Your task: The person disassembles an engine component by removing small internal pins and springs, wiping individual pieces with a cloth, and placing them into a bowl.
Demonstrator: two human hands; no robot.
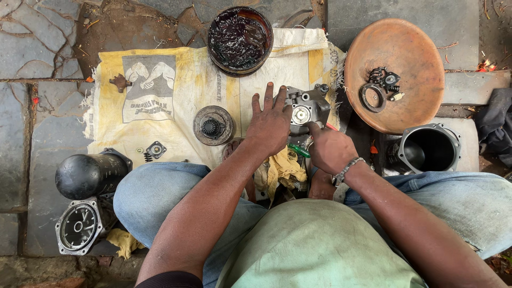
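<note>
A grey metal pump housing (309,106) lies on a yellow and white woven sack (176,90) on the stone floor. My left hand (271,124) rests flat on the housing's left side, fingers spread. My right hand (329,149) is closed around a green-handled tool (298,150), whose tip is at the round opening in the housing. A yellow rag (282,169) lies under both hands, between my knees.
A tub of dark grease (240,38) stands at the back. A round orange dish (405,64) holds a ring, a spring and small parts. A gear disc (213,125), a black cylinder (88,175), a round cover (79,226) and an open metal casing (426,149) lie around.
</note>
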